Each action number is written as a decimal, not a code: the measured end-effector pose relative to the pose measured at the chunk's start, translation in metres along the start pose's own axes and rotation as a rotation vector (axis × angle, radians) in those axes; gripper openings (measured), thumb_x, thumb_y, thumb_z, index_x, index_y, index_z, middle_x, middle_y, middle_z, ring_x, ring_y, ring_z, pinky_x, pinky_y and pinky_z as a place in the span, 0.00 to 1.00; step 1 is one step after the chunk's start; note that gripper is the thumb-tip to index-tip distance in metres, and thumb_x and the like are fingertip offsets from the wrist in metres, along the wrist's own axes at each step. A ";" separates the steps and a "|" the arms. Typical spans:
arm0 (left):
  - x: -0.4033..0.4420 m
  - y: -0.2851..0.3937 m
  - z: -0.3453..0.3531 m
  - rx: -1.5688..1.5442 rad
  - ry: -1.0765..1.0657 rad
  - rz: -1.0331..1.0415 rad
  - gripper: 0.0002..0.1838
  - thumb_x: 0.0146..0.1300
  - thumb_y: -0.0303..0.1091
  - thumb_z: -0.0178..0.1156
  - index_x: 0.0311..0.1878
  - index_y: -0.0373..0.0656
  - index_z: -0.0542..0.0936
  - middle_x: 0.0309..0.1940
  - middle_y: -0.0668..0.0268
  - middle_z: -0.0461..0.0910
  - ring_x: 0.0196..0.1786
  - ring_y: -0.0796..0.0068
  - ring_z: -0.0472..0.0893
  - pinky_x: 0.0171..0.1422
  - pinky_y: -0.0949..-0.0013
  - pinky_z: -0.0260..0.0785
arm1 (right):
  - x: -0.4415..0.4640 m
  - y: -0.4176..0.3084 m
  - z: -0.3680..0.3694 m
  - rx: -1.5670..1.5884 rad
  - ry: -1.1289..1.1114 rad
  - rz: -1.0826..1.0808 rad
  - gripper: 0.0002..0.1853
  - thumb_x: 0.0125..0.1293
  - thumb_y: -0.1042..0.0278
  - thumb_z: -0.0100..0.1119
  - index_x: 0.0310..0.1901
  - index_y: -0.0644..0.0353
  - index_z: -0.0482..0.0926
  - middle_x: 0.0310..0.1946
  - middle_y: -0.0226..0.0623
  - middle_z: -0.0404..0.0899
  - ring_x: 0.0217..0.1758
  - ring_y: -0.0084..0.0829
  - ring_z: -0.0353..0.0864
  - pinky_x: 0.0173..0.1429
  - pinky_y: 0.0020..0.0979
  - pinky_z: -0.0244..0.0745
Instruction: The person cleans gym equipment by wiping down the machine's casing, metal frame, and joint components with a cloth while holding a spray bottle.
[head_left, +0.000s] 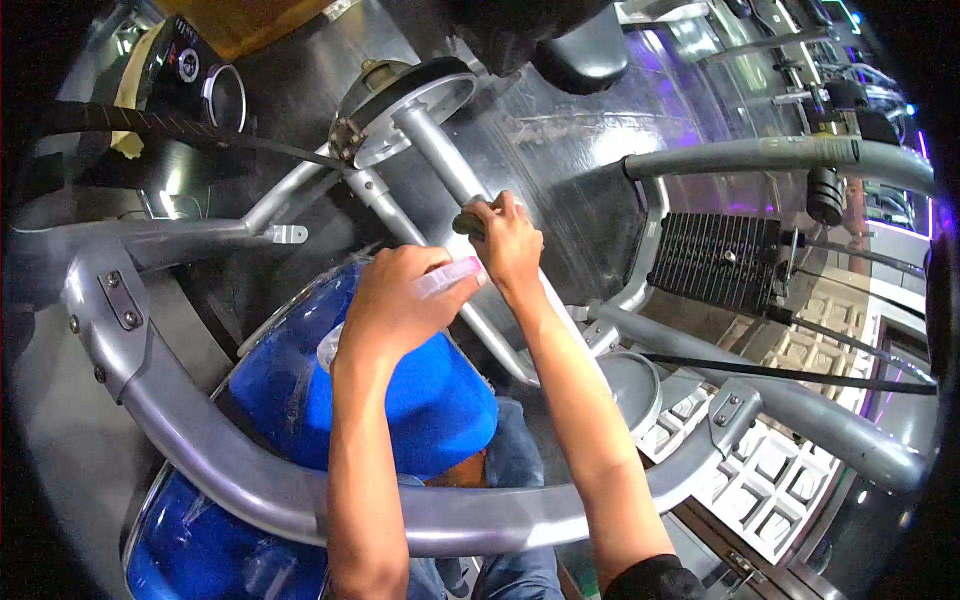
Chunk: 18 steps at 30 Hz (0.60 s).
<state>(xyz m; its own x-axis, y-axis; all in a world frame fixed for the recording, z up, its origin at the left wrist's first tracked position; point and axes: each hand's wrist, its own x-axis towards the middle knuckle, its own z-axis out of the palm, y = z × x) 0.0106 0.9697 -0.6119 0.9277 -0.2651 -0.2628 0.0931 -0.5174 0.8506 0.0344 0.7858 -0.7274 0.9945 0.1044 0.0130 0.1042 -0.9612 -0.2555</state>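
My left hand [395,305] is closed around what looks like a translucent spray bottle [447,277]. Its pink-tipped end points toward the right hand, and a pale part of it shows behind my wrist; the rest is hidden. My right hand [512,250] grips a dark green pad [467,223], pressed close to a slanted silver metal bar [440,150] of a gym machine. The bar runs from a round wheel-like part [440,92] down beneath my right forearm. Both hands are near each other over the frame.
A thick curved silver tube [240,465] crosses in front of me, under my forearms. Blue padded seats [430,400] lie below. A black weight stack [712,262] stands at right, white patterned blocks [765,500] at lower right. A black strap [230,135] stretches across upper left, near a speaker-like box [185,60].
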 end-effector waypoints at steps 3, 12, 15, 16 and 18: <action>0.000 0.005 -0.003 0.017 -0.041 -0.054 0.19 0.56 0.47 0.67 0.25 0.38 0.82 0.24 0.49 0.80 0.33 0.46 0.82 0.36 0.53 0.71 | -0.023 0.018 0.004 -0.127 -0.018 -0.076 0.15 0.58 0.71 0.60 0.46 0.41 0.84 0.44 0.37 0.73 0.49 0.38 0.80 0.39 0.43 0.82; -0.004 0.008 0.017 0.182 -0.144 -0.029 0.16 0.57 0.45 0.69 0.27 0.40 0.84 0.20 0.57 0.80 0.24 0.72 0.79 0.32 0.64 0.68 | -0.117 0.079 -0.021 -0.327 -0.374 -0.222 0.13 0.60 0.69 0.58 0.46 0.43 0.82 0.45 0.38 0.69 0.48 0.41 0.80 0.43 0.40 0.84; -0.011 0.001 0.027 0.176 -0.089 -0.025 0.18 0.54 0.48 0.73 0.30 0.40 0.85 0.25 0.57 0.84 0.31 0.70 0.83 0.39 0.67 0.72 | -0.092 0.073 -0.009 -0.268 -0.411 -0.230 0.11 0.61 0.69 0.57 0.44 0.47 0.83 0.47 0.40 0.71 0.49 0.43 0.80 0.44 0.39 0.85; -0.011 0.008 0.027 0.188 -0.093 -0.022 0.18 0.54 0.48 0.73 0.30 0.40 0.85 0.25 0.57 0.84 0.31 0.70 0.83 0.39 0.67 0.72 | -0.079 0.064 -0.008 -0.218 -0.455 -0.173 0.11 0.61 0.69 0.57 0.44 0.49 0.83 0.48 0.40 0.71 0.50 0.44 0.81 0.44 0.39 0.85; -0.012 0.022 0.022 0.154 -0.381 -0.330 0.24 0.52 0.53 0.73 0.43 0.43 0.86 0.51 0.47 0.81 0.55 0.57 0.82 0.60 0.62 0.72 | -0.055 0.052 0.017 -0.125 -0.361 -0.142 0.11 0.61 0.68 0.56 0.45 0.51 0.82 0.50 0.41 0.71 0.52 0.45 0.80 0.44 0.40 0.85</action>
<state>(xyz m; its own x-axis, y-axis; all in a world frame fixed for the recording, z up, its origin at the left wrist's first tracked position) -0.0068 0.9432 -0.6002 0.6583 -0.3302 -0.6765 0.2773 -0.7290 0.6258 -0.0150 0.7349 -0.7581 0.9034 0.2999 -0.3064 0.2631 -0.9521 -0.1561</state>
